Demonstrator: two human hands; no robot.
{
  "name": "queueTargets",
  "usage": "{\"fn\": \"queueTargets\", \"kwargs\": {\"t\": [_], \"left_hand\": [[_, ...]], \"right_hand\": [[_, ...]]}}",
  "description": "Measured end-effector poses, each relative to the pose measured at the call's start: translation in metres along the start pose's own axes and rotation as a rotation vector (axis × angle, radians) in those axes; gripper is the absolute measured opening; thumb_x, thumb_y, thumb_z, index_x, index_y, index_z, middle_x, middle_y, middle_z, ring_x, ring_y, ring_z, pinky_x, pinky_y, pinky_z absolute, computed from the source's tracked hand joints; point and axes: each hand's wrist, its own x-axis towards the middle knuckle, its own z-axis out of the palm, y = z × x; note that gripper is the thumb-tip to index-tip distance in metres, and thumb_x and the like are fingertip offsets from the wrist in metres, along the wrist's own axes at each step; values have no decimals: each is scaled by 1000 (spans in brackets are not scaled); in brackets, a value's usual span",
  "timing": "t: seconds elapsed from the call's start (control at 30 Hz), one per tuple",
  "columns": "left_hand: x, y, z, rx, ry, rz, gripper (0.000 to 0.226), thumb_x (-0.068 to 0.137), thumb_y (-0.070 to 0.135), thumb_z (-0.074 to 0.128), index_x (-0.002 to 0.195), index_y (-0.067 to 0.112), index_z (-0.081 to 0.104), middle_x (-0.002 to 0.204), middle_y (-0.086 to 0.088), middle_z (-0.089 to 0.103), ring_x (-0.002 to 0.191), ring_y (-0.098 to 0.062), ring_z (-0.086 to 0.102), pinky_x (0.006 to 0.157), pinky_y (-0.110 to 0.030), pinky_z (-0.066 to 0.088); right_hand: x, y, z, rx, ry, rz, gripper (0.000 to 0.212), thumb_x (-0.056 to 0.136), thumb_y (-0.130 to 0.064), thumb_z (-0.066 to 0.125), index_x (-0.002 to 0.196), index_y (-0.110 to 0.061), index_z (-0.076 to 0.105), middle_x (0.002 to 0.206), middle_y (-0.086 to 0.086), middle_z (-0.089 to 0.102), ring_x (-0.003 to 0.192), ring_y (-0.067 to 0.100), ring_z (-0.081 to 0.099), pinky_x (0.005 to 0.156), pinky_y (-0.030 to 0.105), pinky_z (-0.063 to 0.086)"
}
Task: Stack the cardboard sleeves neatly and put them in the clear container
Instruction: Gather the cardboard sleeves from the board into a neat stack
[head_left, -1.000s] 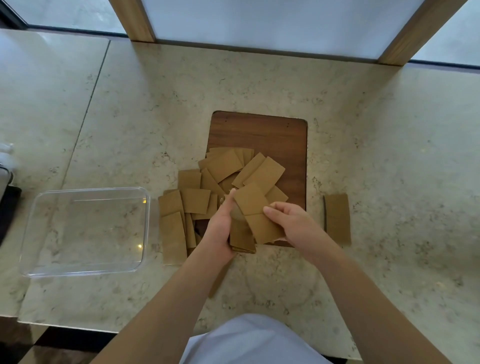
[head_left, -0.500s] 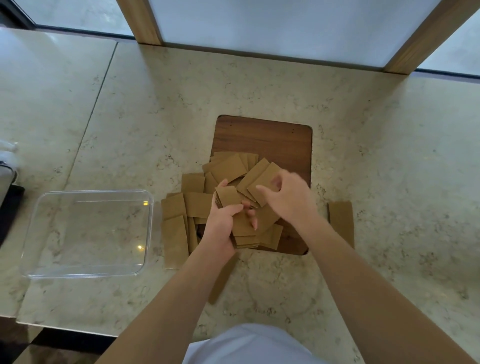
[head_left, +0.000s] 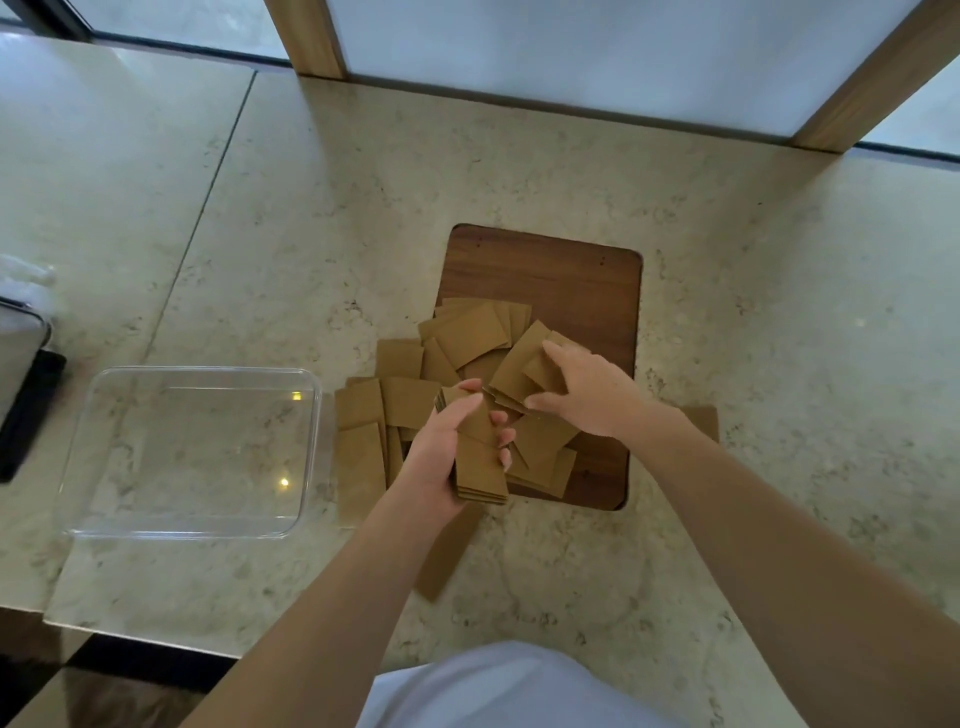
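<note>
- The left hand (head_left: 441, 452) grips a small stack of sleeves (head_left: 480, 467); the thumb lies over the top and the fingers curl around the right edge
- The right hand (head_left: 582, 395) reaches onto the loose pile of sleeves (head_left: 467, 338) and pinches one sleeve (head_left: 519, 364) at its edge, between thumb and fingers
- The two hands are near each other but do not touch
- The pile lies partly on the wooden board (head_left: 561, 275) and partly on the stone counter (head_left: 727, 260), to the left of the board
- Some sleeves lie flat in a row (head_left: 363, 410) just beside the clear container (head_left: 192, 452), which stands on the counter at the left with nothing in it
- One single sleeve (head_left: 704, 415) lies on the counter at the right of the board, partly hidden by the right forearm
- Another sleeve (head_left: 447, 556) lies on the counter under the left forearm
</note>
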Motion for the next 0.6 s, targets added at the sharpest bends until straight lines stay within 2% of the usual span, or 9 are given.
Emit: {"fn": "queueTargets", "kwargs": {"t": [0.03, 0.07, 0.13, 0.2, 0.27, 0.33, 0.47, 0.53, 0.6], "left_hand": [[-1, -1, 1, 0, -4, -2, 21, 101, 16, 60, 121, 22, 65, 87, -18, 67, 68, -30, 67, 57, -36, 54], [-1, -2, 2, 2, -9, -5, 20, 102, 15, 59, 120, 22, 65, 88, -18, 67, 68, -30, 67, 57, -36, 54], [-1, -4, 3, 9, -8, -6, 20, 104, 17, 56, 121, 22, 66, 88, -19, 68, 69, -32, 68, 57, -37, 54], [-3, -6, 5, 14, -11, -7, 21, 106, 22, 56, 123, 22, 67, 90, -20, 70, 72, -33, 70, 60, -38, 55], [-5, -9, 7, 18, -31, -14, 25, 105, 30, 58, 128, 22, 65, 96, -20, 69, 74, -34, 71, 63, -40, 55], [-5, -12, 10, 23, -38, -28, 35, 101, 42, 63, 129, 21, 65, 102, -22, 71, 77, -35, 72, 62, -41, 57], [-6, -16, 15, 31, -150, -36, 64, 86, 64, 69, 134, 22, 63, 112, -25, 72, 77, -36, 73, 62, -44, 58], [-9, -17, 15, 38, -235, -25, 73, 78, 68, 75, 135, 23, 62, 114, -26, 71, 80, -38, 73, 66, -47, 59], [-12, -17, 15, 98, -242, 34, 82, 73, 66, 82, 137, 21, 60, 119, -23, 73, 90, -37, 74, 76, -49, 60]], "right_hand": [[-7, 2, -5, 52, 93, -20, 64, 100, -49, 54, 154, -18, 39, 143, 15, 58, 123, 32, 58, 96, 40, 49], [-15, 4, -10, 103, 218, -24, 48, 105, -39, 49, 146, -16, 49, 124, 15, 69, 102, 30, 67, 84, 39, 53], [-32, 6, -18, 172, 497, -3, 34, 107, -26, 47, 135, -11, 58, 90, 9, 73, 69, 21, 66, 63, 35, 53], [-51, 3, -24, 309, 644, 1, 18, 105, -24, 52, 116, -15, 63, 68, -1, 66, 52, 14, 60, 49, 30, 49], [-68, -7, -27, 670, 548, 20, 8, 103, -23, 58, 100, -21, 65, 72, -2, 71, 57, 11, 68, 50, 25, 55], [-78, -16, -26, 964, 387, 84, 6, 101, -20, 61, 102, -20, 67, 77, -6, 76, 64, 14, 74, 53, 22, 57], [-84, -20, -9, 1047, 248, 140, 4, 100, -16, 64, 103, -16, 66, 65, -7, 69, 51, 7, 66, 45, 20, 49], [-85, -22, 0, 1098, 241, 195, 7, 100, -19, 64, 106, -14, 64, 70, -2, 70, 51, 8, 65, 44, 21, 49], [-85, -26, 6, 1188, 266, 298, 10, 102, -24, 59, 106, -15, 62, 76, 3, 74, 55, 14, 69, 47, 24, 52]]}}
